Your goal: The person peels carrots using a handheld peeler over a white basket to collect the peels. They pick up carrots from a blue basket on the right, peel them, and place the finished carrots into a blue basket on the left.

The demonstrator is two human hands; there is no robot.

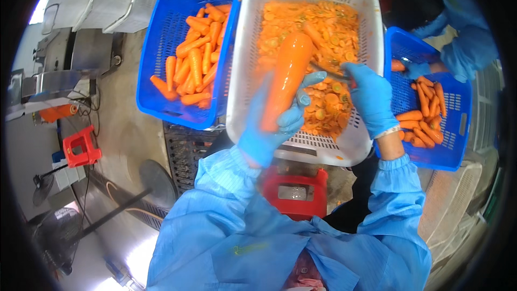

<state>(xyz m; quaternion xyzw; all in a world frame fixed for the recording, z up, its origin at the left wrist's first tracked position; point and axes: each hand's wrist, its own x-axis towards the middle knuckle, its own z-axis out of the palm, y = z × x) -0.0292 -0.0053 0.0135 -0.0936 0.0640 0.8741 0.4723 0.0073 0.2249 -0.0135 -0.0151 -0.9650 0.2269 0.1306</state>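
Note:
My left hand (274,117), in a blue glove, is closed around the lower part of a large peeled carrot (293,60), which is raised and tilted over a white plastic basket (246,89). In my gloved right hand (369,95) is a metal hand tool (329,72), partly hidden by the fingers; its exact kind cannot be told. The tool's thin metal part points towards the carrot; whether it touches is unclear. Orange carrot peelings and cut carrot slices (331,107) lie in the white basket beneath both hands.
At the left stands a blue basket (153,60) of peeled carrots (196,62). Another blue basket (456,129) with carrots (428,105) is at the right, where a co-worker's gloved hand (416,69) reaches in. A red plastic stool (299,210) is below the white basket.

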